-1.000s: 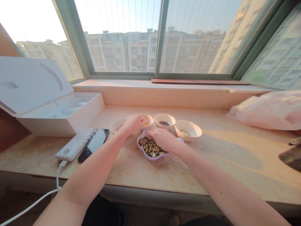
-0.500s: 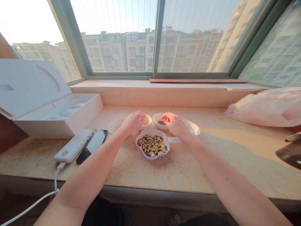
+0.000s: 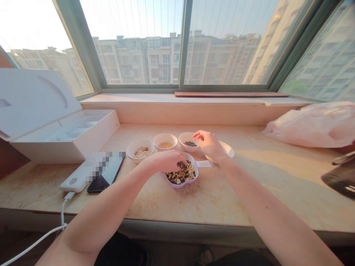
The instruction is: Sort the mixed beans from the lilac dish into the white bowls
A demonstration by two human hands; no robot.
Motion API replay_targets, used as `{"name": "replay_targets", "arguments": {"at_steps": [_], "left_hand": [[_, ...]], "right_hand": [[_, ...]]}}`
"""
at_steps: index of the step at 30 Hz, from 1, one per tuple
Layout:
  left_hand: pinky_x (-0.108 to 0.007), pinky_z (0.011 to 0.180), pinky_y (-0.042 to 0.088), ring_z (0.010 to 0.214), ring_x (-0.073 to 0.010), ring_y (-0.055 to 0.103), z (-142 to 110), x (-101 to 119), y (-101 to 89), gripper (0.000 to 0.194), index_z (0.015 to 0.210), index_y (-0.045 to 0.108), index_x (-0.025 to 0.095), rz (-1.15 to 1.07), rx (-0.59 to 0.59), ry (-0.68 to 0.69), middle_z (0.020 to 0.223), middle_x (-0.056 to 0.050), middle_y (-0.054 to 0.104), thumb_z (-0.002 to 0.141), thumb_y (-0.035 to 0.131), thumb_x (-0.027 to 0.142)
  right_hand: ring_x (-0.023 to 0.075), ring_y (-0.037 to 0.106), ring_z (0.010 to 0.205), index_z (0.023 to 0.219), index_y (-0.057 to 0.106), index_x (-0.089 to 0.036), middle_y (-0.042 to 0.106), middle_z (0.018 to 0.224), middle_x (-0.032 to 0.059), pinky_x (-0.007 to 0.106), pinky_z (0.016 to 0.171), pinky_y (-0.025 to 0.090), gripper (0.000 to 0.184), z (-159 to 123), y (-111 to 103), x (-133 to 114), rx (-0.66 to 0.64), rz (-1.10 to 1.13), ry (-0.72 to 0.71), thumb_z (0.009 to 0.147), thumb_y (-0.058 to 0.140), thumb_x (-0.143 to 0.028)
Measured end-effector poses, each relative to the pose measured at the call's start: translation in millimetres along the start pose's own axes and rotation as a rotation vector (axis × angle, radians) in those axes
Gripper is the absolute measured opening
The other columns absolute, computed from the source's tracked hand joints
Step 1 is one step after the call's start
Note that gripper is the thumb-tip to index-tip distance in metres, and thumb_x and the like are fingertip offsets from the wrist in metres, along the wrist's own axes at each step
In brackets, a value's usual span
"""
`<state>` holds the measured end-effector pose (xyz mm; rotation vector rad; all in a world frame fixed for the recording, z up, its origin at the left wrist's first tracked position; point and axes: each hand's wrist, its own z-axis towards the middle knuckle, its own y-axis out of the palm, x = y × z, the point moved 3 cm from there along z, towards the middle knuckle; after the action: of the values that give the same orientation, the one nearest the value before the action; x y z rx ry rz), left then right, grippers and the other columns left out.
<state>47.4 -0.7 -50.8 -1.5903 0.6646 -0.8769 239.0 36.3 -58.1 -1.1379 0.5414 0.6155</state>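
Observation:
A flower-shaped purple-rimmed bowl holds mixed yellow and dark beans with a few pale pieces. My left hand reaches over its rim, fingers bent down and together at the beans; what they hold is hidden. Behind stand small white bowls: one with pale and reddish pieces, one with yellow beans and one with dark beans. Above the right edge of the dark-bean bowl is my right hand, fingertips pinched; anything in them is too small to see. A fourth white bowl sits partly behind my right wrist.
An open white box stands at the left, with a white power bank, its cable and a phone in front. A plastic bag and a dark object lie at the right. A small label touches the purple bowl.
My left hand has come from the yellow-bean bowl toward me, down to the mixed beans in the purple bowl. My right hand stays by the dark-bean bowl, slightly raised to its edge.

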Motion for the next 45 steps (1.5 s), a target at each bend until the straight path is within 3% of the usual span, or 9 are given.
{"name": "replay_targets", "arguments": {"at_steps": [3,6,15,23,28,31,35,39,45], "left_hand": [[-0.026,0.073,0.043,0.095,-0.0184,0.066,2.3,2.2,-1.3,0.032,0.108,0.076,0.024,-0.011,-0.045,0.033,0.108,-0.003,0.074,0.084,0.058,0.011],[-0.026,0.063,0.038,0.078,-0.015,0.062,4.0,1.8,-0.6,0.026,0.09,0.075,0.022,-0.012,-0.068,0.038,0.091,-0.002,0.072,0.083,0.054,0.007],[-0.03,0.058,0.033,0.057,-0.0127,0.048,6.4,-2.6,5.1,0.024,0.064,0.061,0.017,0.007,0.019,0.091,0.064,-0.002,0.062,0.084,0.055,0.006],[-0.026,0.062,0.037,0.07,-0.0143,0.057,3.3,-4.8,-1.4,0.022,0.084,0.071,0.021,-0.011,0.054,0.014,0.082,-0.001,0.071,0.085,0.053,0.009],[-0.025,0.073,0.042,0.079,-0.0148,0.062,1.2,-17.9,-14.1,0.023,0.087,0.073,0.021,-0.012,0.233,-0.079,0.089,-0.002,0.073,0.093,0.052,0.017],[-0.024,0.077,0.044,0.086,-0.0155,0.064,-2.3,-28.2,-24.0,0.024,0.089,0.074,0.019,-0.013,0.361,-0.143,0.096,-0.004,0.074,0.095,0.051,0.015],[-0.025,0.073,0.043,0.078,-0.0159,0.063,-7.2,-43.8,-28.4,0.028,0.088,0.075,0.017,0.025,0.424,-0.282,0.093,-0.007,0.075,0.097,0.048,0.016],[-0.027,0.065,0.039,0.072,-0.0176,0.062,-7.7,-58.0,-24.2,0.03,0.089,0.076,0.015,0.071,0.418,-0.421,0.087,-0.01,0.075,0.098,0.048,0.021],[-0.028,0.064,0.039,0.07,-0.0192,0.063,-3.0,-72.9,-15.1,0.03,0.093,0.078,0.014,0.077,0.341,-0.488,0.089,-0.014,0.075,0.097,0.051,0.026]], "right_hand": [[0.0207,0.069,0.095,0.093,0.072,-0.017,0.077,0.098,0.0084,0.031,0.084,0.049,0.025,-3.8,-3.4,-3.8,0.024,0.027,-0.04,0.086,0.049,-0.008],[0.0217,0.069,0.093,0.094,0.073,-0.018,0.077,0.097,0.0081,0.031,0.081,0.048,0.025,-9.6,-6.4,-9.2,0.022,-0.008,-0.072,0.087,0.05,-0.011],[0.0213,0.067,0.09,0.094,0.073,-0.02,0.078,0.101,0.0066,0.03,0.078,0.046,0.022,-17.9,-4.5,-15.2,-0.029,-0.026,-0.107,0.087,0.052,-0.015],[0.0204,0.066,0.088,0.096,0.073,-0.02,0.078,0.103,0.0063,0.03,0.077,0.046,0.023,-18.2,-4.3,-14.0,-0.025,-0.041,-0.13,0.088,0.052,-0.015],[0.0187,0.065,0.083,0.094,0.073,-0.02,0.078,0.096,0.0051,0.029,0.075,0.047,0.018,-21.3,-5.1,-20.3,-0.048,-0.055,-0.15,0.089,0.056,-0.02],[0.0172,0.064,0.077,0.095,0.075,-0.021,0.076,0.088,0.003,0.028,0.07,0.046,0.016,-26.7,-5.2,-29.1,-0.127,-0.077,-0.216,0.09,0.061,-0.027],[0.0154,0.063,0.066,0.096,0.077,-0.021,0.072,0.072,0.0004,0.027,0.064,0.044,0.018,-36.9,1.2,-37.5,-0.327,-0.103,-0.303,0.092,0.059,-0.026],[0.0167,0.069,0.077,0.092,0.078,-0.022,0.077,0.084,0.0017,0.027,0.071,0.046,0.021,-45.3,13.5,-41.3,-0.468,-0.153,-0.364,0.088,0.059,-0.014],[0.0188,0.069,0.081,0.089,0.078,-0.021,0.078,0.088,0.0037,0.028,0.071,0.044,0.029,-49.8,28.6,-45.5,-0.564,-0.326,-0.449,0.087,0.053,-0.006]]}}
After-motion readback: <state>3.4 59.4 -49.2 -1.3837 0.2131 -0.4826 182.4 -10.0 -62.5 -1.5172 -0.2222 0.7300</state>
